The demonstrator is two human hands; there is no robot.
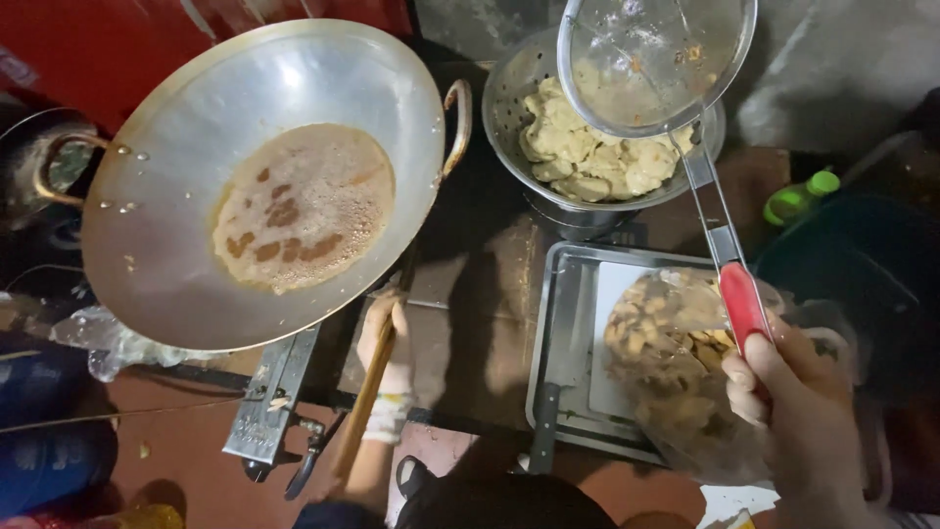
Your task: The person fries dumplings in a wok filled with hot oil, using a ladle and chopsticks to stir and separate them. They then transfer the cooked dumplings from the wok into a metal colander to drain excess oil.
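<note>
Dim overall; glare on wok [196,127]; dark corners, slight edge blur.

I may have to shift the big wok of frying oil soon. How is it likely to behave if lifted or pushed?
The wok looks round-bottomed and already sits tilted, so it would probably rock. The bubbling oil pools off-centre and would likely slosh toward the low side. It seems heavy and hot; the loop handle is small.

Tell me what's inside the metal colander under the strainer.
Pale fried pieces fill the colander; the mesh strainer held above covers its far side, hiding whatever lies there.
</note>
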